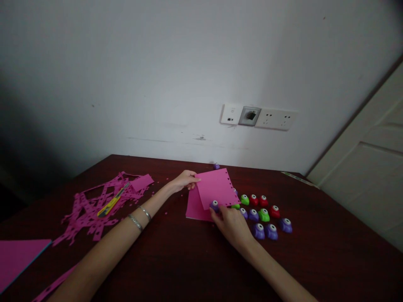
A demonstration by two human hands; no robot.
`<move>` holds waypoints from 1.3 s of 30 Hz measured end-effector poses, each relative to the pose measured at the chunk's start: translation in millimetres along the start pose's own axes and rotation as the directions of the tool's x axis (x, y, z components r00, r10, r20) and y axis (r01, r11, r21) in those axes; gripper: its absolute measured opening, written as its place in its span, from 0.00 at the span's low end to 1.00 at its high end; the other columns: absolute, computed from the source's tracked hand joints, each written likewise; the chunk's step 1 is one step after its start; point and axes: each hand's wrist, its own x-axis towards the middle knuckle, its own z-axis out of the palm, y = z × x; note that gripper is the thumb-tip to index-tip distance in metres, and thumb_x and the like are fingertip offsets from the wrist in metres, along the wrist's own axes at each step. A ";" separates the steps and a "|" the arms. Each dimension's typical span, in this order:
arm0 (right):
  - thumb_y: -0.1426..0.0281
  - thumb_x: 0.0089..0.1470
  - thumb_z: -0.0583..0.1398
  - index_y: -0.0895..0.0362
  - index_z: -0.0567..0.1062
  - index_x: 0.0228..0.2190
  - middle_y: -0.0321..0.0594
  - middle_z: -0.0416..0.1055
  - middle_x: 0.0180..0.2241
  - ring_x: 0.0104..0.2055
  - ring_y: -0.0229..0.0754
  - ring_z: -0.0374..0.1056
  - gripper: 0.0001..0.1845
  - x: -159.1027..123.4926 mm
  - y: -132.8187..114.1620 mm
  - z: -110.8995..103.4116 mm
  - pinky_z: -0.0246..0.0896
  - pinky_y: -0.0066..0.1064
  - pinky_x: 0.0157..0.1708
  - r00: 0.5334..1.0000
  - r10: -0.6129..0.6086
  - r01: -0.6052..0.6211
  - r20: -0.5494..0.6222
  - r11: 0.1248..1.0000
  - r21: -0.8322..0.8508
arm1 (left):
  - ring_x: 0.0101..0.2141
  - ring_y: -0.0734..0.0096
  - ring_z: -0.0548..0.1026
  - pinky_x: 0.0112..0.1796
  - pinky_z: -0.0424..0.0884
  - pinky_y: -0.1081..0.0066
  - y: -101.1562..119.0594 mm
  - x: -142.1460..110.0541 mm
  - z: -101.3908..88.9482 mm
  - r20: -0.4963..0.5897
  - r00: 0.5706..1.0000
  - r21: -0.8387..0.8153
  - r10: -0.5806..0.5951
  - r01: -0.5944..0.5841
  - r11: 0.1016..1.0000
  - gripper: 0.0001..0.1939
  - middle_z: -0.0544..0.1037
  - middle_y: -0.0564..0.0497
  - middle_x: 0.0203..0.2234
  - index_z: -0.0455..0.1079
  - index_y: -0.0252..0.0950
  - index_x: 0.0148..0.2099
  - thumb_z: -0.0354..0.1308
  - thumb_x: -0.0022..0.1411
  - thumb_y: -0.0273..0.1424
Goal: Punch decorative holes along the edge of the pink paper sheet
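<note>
A pink paper sheet (215, 187) with a row of small holes along its right edge is tilted above another pink sheet (192, 208) on the table. My left hand (185, 180) pinches its upper left side between thumb and fingers. At the lower edge of the sheet, my right hand (232, 224) is closed on a small purple craft punch (214, 205) with a white round button. The fingers partly hide this punch. Just right of the sheet stand several similar punches, among them a green one (264, 215), a red one (274, 211) and a purple one (271, 232).
Left on the dark table (189, 260) lies a heap of punched pink strips (85, 209), with a yellow utility knife (113, 201) on top. A pink stack (22, 260) is at the near left. One purple punch (216, 166) stands by the wall with sockets (276, 119).
</note>
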 end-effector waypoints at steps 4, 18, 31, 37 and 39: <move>0.61 0.57 0.49 0.58 0.72 0.25 0.43 0.74 0.23 0.26 0.44 0.71 0.19 0.8 -4.7 -0.4 0.55 0.29 0.24 1.000 0.001 -0.001 0.019 1.000 -0.011 | 0.13 0.82 0.62 0.16 0.57 0.79 -0.6 2.7 2.5 0.000 1.000 -0.006 -0.006 0.006 1.000 0.08 0.67 0.57 0.12 0.65 0.32 0.29 0.59 0.52 0.32; 0.61 0.57 0.48 0.61 0.76 0.27 0.49 0.75 0.26 0.29 0.48 0.72 0.22 11.1 -21.2 6.2 0.60 0.30 0.27 0.993 0.042 -0.035 0.107 0.997 -0.064 | 0.12 0.81 0.61 0.15 0.55 0.78 -8.7 12.7 0.5 0.019 0.998 0.057 -0.066 0.065 0.996 0.09 0.67 0.56 0.11 0.64 0.33 0.27 0.59 0.51 0.32; 0.60 0.58 0.47 0.60 0.75 0.29 0.49 0.75 0.28 0.31 0.48 0.72 0.23 19.8 -25.3 8.3 0.62 0.33 0.29 0.982 -0.030 0.053 0.187 0.991 -0.124 | 0.11 0.83 0.57 0.14 0.49 0.78 -16.2 21.0 -7.0 0.102 0.993 0.120 -0.064 0.052 0.991 0.10 0.62 0.59 0.09 0.63 0.33 0.26 0.60 0.49 0.34; 0.52 0.53 0.51 0.59 0.73 0.28 0.46 0.73 0.25 0.29 0.47 0.71 0.23 15.9 -7.8 4.7 0.60 0.31 0.26 0.991 -0.070 0.084 0.118 0.990 -0.115 | 0.13 0.81 0.60 0.16 0.51 0.77 -10.8 22.3 -7.6 0.101 0.994 0.349 -0.029 -0.008 0.937 0.14 0.67 0.56 0.14 0.66 0.32 0.31 0.58 0.50 0.40; 0.56 0.52 0.55 0.59 0.72 0.29 0.44 0.72 0.27 0.30 0.45 0.70 0.18 15.2 0.5 0.1 0.60 0.30 0.27 0.991 -0.121 0.126 0.064 0.989 -0.075 | 0.16 0.78 0.63 0.18 0.53 0.76 -8.2 22.7 -8.3 0.010 1.000 0.484 -0.007 0.001 0.875 0.18 0.69 0.55 0.17 0.65 0.33 0.36 0.60 0.48 0.41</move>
